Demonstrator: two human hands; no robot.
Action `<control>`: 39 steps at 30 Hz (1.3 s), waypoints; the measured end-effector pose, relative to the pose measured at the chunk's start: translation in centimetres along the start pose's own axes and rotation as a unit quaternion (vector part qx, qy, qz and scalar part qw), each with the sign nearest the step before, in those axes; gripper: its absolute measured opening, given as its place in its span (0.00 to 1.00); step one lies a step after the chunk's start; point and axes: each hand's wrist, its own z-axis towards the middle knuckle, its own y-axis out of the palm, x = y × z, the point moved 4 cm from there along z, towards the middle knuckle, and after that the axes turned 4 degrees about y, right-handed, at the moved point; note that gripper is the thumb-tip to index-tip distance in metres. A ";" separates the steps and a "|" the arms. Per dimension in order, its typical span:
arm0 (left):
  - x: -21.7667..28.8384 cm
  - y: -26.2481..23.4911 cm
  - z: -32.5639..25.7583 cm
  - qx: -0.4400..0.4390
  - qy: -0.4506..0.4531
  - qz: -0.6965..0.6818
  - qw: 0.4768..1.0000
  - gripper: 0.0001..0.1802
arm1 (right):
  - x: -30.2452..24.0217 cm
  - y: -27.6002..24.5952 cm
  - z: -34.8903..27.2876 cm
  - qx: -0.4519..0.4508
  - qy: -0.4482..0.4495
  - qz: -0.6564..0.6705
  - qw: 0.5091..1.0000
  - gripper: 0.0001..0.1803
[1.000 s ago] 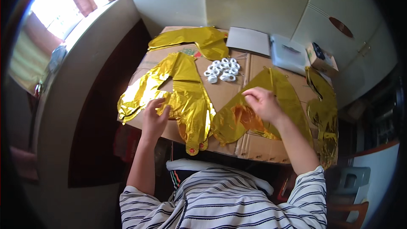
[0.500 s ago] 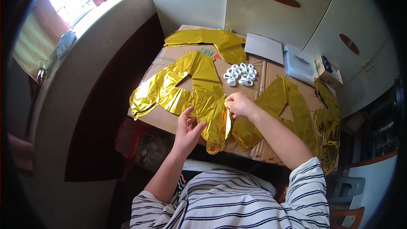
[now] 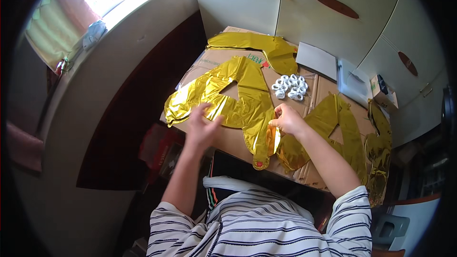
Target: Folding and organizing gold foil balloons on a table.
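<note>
A flat gold foil balloon with a triangular hole lies in front of me, its near tip reaching the table's front edge. My right hand is closed in a pinch on the balloon's right edge, where a strip of foil turns up and shines. My left hand hovers by the balloon's near left edge, fingers apart and slightly blurred, holding nothing. A second gold foil balloon, also with a triangular hole, lies right of my right hand and partly under that forearm.
Cardboard covers the table. Farther back lies another gold foil balloon, with white ribbon rolls nearer. A white flat box, a clear plastic case and a small carton line the back right. One more foil balloon hangs over the right edge.
My left hand has moved left and away from me, off the balloon's near part. My right hand keeps its pinch on the right edge. The whole view has shifted slightly.
</note>
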 end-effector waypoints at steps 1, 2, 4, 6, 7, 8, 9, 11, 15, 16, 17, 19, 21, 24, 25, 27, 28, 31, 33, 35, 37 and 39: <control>-0.6 -2.4 1.2 0.057 0.055 0.142 0.987 0.37 | -0.2 0.0 -0.3 0.006 -0.015 -0.026 1.000 0.28; -1.8 -4.4 2.3 0.066 0.021 0.264 0.962 0.44 | -0.1 0.1 -0.3 0.010 -0.034 -0.037 0.999 0.30; -4.3 -7.7 3.9 0.062 -0.090 0.393 0.913 0.56 | 0.3 0.9 0.3 0.020 -0.070 -0.056 0.996 0.33; -8.4 -10.5 5.1 0.043 -0.176 0.370 0.911 0.63 | 0.8 1.8 1.0 0.030 -0.085 -0.058 0.994 0.33; -11.1 -11.8 5.6 0.039 -0.185 0.337 0.922 0.66 | 0.6 2.2 1.2 0.034 -0.095 -0.060 0.993 0.34; -11.7 -12.0 6.4 0.024 -0.160 0.248 0.955 0.64 | 0.5 2.3 1.2 0.033 -0.086 -0.057 0.994 0.33; -12.5 -11.6 6.8 0.029 -0.144 0.083 0.986 0.58 | 1.0 2.8 1.7 0.039 -0.096 -0.045 0.994 0.32; -14.2 -12.0 7.8 0.053 -0.131 0.028 0.990 0.51 | 0.7 3.4 2.1 0.039 -0.095 -0.034 0.994 0.32; -12.5 -11.9 8.7 0.088 -0.091 0.082 0.989 0.39 | 0.2 3.0 1.7 0.044 -0.071 -0.015 0.996 0.31; -12.1 -11.7 8.6 0.098 -0.081 0.108 0.986 0.38 | 0.0 2.8 1.5 0.043 -0.068 -0.018 0.997 0.30; -11.7 -11.9 8.4 0.108 -0.072 0.134 0.983 0.37 | 0.0 2.8 1.6 0.045 -0.066 -0.018 0.997 0.30; -11.1 -11.5 8.0 0.115 -0.064 0.169 0.977 0.36 | 0.2 2.8 1.4 0.046 -0.057 -0.019 0.997 0.29; -11.2 -11.3 7.8 0.115 -0.063 0.191 0.973 0.36 | 0.0 2.4 1.3 0.040 -0.056 -0.024 0.997 0.29; -11.7 -10.8 7.9 0.112 -0.049 0.224 0.967 0.35 | 0.1 2.2 1.1 0.030 -0.061 -0.033 0.997 0.30; -11.7 -10.6 7.9 0.110 -0.043 0.235 0.965 0.35 | 0.3 2.3 1.1 0.032 -0.072 -0.040 0.996 0.30; -11.5 -10.0 8.1 0.112 -0.033 0.240 0.964 0.36 | 0.5 2.3 0.9 0.037 -0.096 -0.055 0.993 0.31; -11.4 -9.8 8.2 0.114 -0.028 0.242 0.963 0.36 | 0.5 2.3 0.8 0.038 -0.098 -0.056 0.993 0.31; -11.1 -9.4 8.3 0.109 -0.026 0.248 0.962 0.36 | 0.4 2.4 0.3 0.027 -0.095 -0.053 0.994 0.32; -11.0 -9.3 8.4 0.111 -0.021 0.246 0.963 0.36 | 0.1 2.3 0.0 0.005 -0.081 -0.042 0.996 0.32; -11.3 -9.3 8.7 0.111 -0.016 0.244 0.963 0.37 | 0.4 2.5 0.3 0.034 -0.108 -0.048 0.992 0.32; -11.2 -9.1 9.2 0.107 -0.012 0.241 0.964 0.37 | 0.8 2.6 0.5 0.051 -0.125 -0.056 0.989 0.33; -11.1 -8.9 9.2 0.112 -0.011 0.249 0.962 0.37 | 0.9 2.6 0.5 0.055 -0.132 -0.066 0.988 0.33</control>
